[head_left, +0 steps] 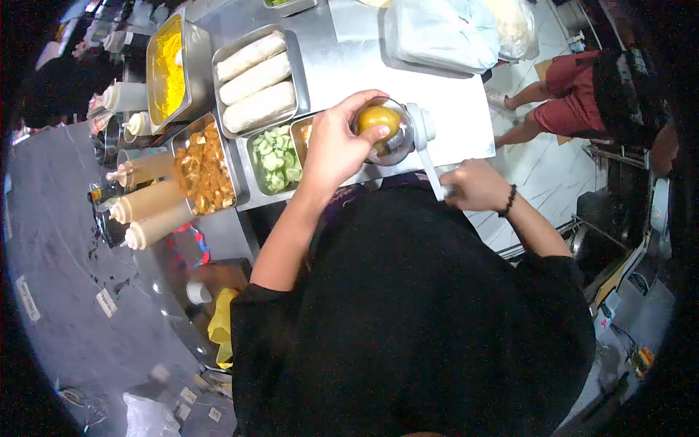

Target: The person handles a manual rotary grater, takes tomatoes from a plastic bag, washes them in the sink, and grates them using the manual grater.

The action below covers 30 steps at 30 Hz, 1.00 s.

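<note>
Against the front of my body I have a hand-cranked device with a clear, rounded bowl [394, 151] and a pale grey crank arm [429, 162]. My left hand [341, 137] is wrapped around the bowl. Beside its thumb shows a shiny yellow-brown round thing [380, 116], whose kind I cannot make out. My right hand [477, 186], with a dark beaded bracelet at the wrist, is closed on the knob at the end of the crank. Below the left forearm sits a metal pan of sliced cucumber [275, 162].
Further left are a pan of orange-brown chunks [204, 171], a tray with several white rolls [255, 81] and a pan of yellow shreds [172, 73]. Squeeze bottles [149, 200] line the counter edge. A plastic-covered container [437, 36] stands at the back. Another person's legs [571, 95] show at right.
</note>
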{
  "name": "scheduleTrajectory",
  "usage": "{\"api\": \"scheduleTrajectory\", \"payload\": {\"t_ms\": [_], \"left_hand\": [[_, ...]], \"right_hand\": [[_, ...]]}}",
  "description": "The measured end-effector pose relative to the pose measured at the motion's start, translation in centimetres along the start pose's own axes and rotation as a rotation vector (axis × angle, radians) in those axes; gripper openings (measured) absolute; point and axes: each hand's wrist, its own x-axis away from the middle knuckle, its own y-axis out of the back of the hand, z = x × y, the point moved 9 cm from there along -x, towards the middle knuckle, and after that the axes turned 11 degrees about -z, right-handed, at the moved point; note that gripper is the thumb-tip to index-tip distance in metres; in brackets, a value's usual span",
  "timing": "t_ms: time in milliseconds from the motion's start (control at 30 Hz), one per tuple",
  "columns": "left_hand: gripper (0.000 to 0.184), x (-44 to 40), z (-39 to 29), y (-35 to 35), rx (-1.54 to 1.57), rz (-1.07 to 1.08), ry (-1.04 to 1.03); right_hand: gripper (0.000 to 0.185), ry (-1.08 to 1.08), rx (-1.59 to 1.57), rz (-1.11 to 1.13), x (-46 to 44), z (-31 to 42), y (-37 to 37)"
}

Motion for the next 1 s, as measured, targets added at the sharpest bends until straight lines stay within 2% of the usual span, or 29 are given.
{"api": "scheduleTrajectory", "payload": {"t_ms": [67,133,167,200,233,300,333,400,467,533,633,700,733,767,800,900,933,967,1000], "left_hand": [[0.039,-0.2,0.4,-0.2,0.004,0.005,0.007],[0.039,-0.3,0.5,-0.4,0.024,0.009,0.023],[0.039,-0.3,0.5,-0.4,0.042,0.015,0.037],[0.039,-0.4,0.4,-0.4,0.039,0.020,0.030],[0.037,-0.5,0.4,-0.3,0.091,0.014,0.046],[0.035,-0.4,0.3,-0.3,0.140,0.012,0.064],[0.035,-0.4,0.3,-0.3,0.109,0.015,0.080],[0.036,-0.6,0.6,-0.4,0.078,0.023,0.091],[0.032,-1.0,1.1,-0.3,0.100,-0.007,0.011],[0.032,-1.1,1.0,-0.3,0.095,-0.012,0.005],[0.031,-1.2,0.4,-0.2,0.070,-0.031,0.015],[0.030,-1.0,0.6,-0.2,0.049,-0.039,0.042],[0.029,-1.0,0.6,-0.2,0.074,-0.037,0.039],[0.029,-1.2,0.6,-0.2,0.100,-0.036,0.036],[0.029,-1.3,0.5,-0.2,0.104,-0.044,0.029],[0.029,-1.2,1.6,-0.2,0.175,-0.059,0.112],[0.028,-1.3,1.5,-0.2,0.173,-0.053,0.077],[0.027,-1.3,1.3,-0.2,0.171,-0.046,0.043],[0.027,-1.4,1.3,0.0,0.173,-0.058,0.042]], "right_hand": [[0.017,-0.029,-0.008,0.032,0.3,3.1,3.7],[0.019,-0.026,0.214,-0.195,-0.1,5.7,9.5],[0.019,0.002,0.171,-0.258,-1.3,5.8,11.0],[0.019,0.087,0.341,-0.391,-2.4,6.0,13.2],[0.019,0.136,0.359,-0.377,-4.5,5.8,14.3],[0.019,0.121,0.471,-0.594,-8.1,4.2,16.9],[0.023,0.147,0.419,-0.655,-9.6,2.8,17.5],[0.025,0.052,0.331,-0.613,-11.7,-0.6,16.8],[0.028,0.067,0.324,-0.634,-13.8,-4.3,14.9],[0.030,-0.046,0.302,-0.498,-15.4,-8.9,10.5],[0.029,-0.139,0.213,-0.427,-13.7,-12.0,5.6],[0.029,-0.141,0.227,-0.316,-12.1,-12.0,2.5],[0.028,-0.224,0.145,-0.326,-10.7,-12.5,0.8],[0.030,-0.260,0.142,-0.214,-9.6,-12.0,-0.4],[0.033,-0.228,0.154,-0.124,-8.5,-10.6,-1.1],[0.039,-0.217,0.086,-0.037,-4.8,-7.4,-2.0],[0.038,-0.171,0.052,-0.034,-3.6,-6.3,-2.2],[0.032,-0.107,0.073,-0.140,-2.2,-5.3,-2.1],[0.026,-0.107,0.050,-0.069,-1.2,-3.6,-1.6]]}}
